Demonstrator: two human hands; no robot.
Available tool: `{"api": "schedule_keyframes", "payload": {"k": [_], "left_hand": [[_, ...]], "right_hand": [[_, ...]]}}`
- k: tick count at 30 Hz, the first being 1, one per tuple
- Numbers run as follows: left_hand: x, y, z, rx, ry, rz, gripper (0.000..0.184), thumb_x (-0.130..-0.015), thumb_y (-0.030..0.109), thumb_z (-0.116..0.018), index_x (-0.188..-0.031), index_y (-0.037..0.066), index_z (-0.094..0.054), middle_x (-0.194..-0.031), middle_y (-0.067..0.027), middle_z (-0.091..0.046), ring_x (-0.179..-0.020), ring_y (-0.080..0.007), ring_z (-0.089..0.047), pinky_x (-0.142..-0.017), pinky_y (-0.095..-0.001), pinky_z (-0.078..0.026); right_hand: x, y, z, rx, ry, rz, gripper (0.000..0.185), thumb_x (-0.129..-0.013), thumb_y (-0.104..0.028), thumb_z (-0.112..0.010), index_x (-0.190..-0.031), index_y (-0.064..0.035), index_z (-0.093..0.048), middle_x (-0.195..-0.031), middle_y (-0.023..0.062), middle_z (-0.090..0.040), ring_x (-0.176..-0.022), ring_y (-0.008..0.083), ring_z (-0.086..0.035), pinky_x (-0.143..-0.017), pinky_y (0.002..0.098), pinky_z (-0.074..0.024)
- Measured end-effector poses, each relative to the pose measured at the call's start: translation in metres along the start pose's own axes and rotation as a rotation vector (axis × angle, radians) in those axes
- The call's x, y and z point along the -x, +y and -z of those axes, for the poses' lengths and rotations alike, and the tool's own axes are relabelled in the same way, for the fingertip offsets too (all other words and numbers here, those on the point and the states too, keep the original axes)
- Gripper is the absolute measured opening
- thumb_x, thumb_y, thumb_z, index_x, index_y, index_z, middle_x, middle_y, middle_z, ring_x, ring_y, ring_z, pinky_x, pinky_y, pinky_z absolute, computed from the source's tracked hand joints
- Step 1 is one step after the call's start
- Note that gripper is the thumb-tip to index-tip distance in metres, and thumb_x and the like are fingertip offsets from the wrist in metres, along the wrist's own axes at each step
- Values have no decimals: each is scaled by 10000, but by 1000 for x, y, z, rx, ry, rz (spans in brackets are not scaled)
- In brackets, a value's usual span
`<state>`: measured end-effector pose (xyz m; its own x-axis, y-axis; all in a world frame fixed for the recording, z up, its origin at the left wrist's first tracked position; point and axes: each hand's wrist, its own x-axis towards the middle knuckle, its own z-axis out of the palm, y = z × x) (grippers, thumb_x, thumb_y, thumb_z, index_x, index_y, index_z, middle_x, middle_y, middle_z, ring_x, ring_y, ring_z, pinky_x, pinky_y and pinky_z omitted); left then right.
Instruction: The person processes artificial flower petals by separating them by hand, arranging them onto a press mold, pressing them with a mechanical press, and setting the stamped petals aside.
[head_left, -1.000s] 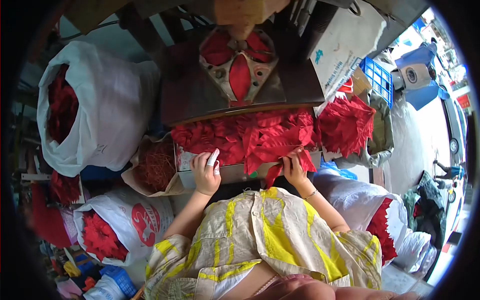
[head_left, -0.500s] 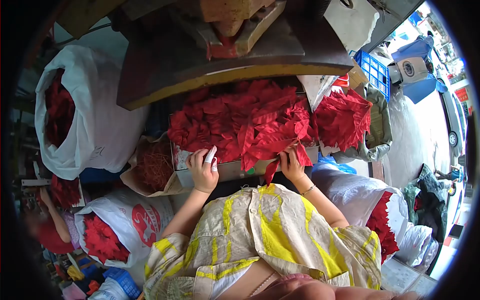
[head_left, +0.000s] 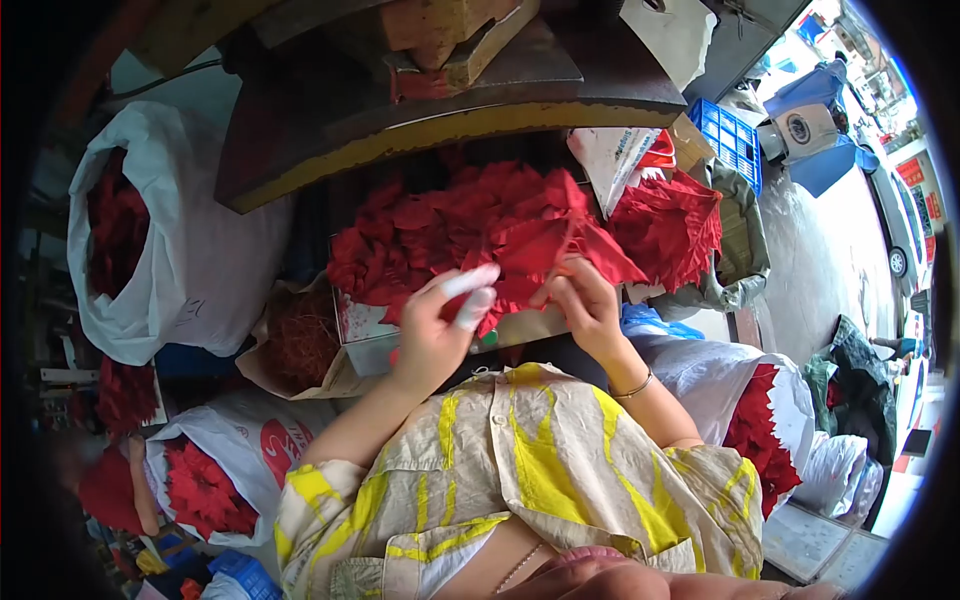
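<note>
Red petals pinched in my right hand by box; left hand loosely parted nearby, white-wrapped fingers apart.

1 red fabric piece, leaf-like, pointed tips, thin stem-like strand near its middle. Soft, creased, spread out, points fanning up and to the right. Lower edge at the fingertips of the right hand, pinched there. Lies against 1 heap of matching red fabric pieces: crumpled, overlapping, loose, mounded above the rim. Exact count can't be told.
</note>
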<state>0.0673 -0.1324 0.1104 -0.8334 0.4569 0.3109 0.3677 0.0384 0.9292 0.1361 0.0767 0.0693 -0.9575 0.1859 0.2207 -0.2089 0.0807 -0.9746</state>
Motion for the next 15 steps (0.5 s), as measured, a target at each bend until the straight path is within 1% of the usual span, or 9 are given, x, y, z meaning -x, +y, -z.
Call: {"api": "schedule_keyframes", "payload": {"k": [2,3,4,6,7,8,10,12,15], "left_hand": [[-14,-23,-24,96,-49,-31,235,-914,104,-698,-1127,4,-700,-1027,-110,-724,-940,-218,-684,-849,-299,-524],[-17,-27,-31,333,-108,194,204,-944,74,-657,-1133,6,-691,-996,-81,-718,-896,-131,-662,-790,-269,-539],[-18,-26,-34,612,-45,532,178,-955,98,-648,-1105,11,-692,-949,-72,-708,-731,-102,-633,-624,-227,-511],[-25,-29,-13,661,-45,644,156,-970,140,-634,-1059,26,-694,-881,-58,-686,-567,-45,-512,-481,-186,-384],[-29,-35,-8,581,104,547,171,-980,171,-622,-1023,22,-694,-827,-43,-665,-507,-20,-402,-451,-177,-285],[-35,-35,7,497,90,521,169,-971,157,-629,-1033,13,-690,-799,-31,-656,-513,-20,-412,-463,-184,-296],[-36,-41,25,405,-107,542,167,-957,153,-654,-1028,19,-723,-842,-50,-721,-546,-20,-474,-497,-210,-366],[-30,-48,12,290,-143,441,174,-948,152,-662,-1020,7,-726,-849,-64,-730,-577,-49,-533,-540,-240,-418],[-23,-43,1,15,-218,325,186,-929,148,-679,-1005,-15,-727,-864,-105,-742,-663,-108,-635,-625,-288,-493]], "right_hand": [[-4,-12,-11,-38,-248,-194,101,-998,-49,-529,-1038,26,-583,-809,41,-650,-703,96,-630,-660,239,-498],[-5,-17,-19,-1,-330,-181,101,-1002,-65,-534,-1025,20,-584,-793,56,-653,-680,97,-641,-656,240,-508],[1,-11,-25,-132,-307,-296,91,-1002,-64,-531,-1001,11,-582,-769,52,-634,-685,103,-636,-656,250,-506],[8,-6,-16,177,-341,-112,83,-1005,-57,-519,-988,3,-575,-745,42,-607,-674,115,-628,-647,264,-502],[14,-4,-6,177,-344,-184,79,-1005,-50,-511,-983,-1,-569,-732,38,-593,-668,121,-624,-640,273,-499],[21,0,4,177,-352,-257,77,-1006,-44,-503,-979,-4,-563,-718,34,-579,-662,126,-619,-633,281,-495],[12,-8,13,-92,71,-243,122,-1035,-69,-461,-992,-29,-568,-692,4,-533,-635,72,-577,-597,226,-477],[-11,-39,21,-261,121,-94,149,-1049,-94,-450,-1019,-28,-581,-712,-7,-530,-656,41,-545,-606,201,-467],[-24,-38,20,-67,160,39,138,-1041,-104,-478,-1026,-22,-588,-738,-22,-528,-655,39,-496,-626,193,-439]]}}
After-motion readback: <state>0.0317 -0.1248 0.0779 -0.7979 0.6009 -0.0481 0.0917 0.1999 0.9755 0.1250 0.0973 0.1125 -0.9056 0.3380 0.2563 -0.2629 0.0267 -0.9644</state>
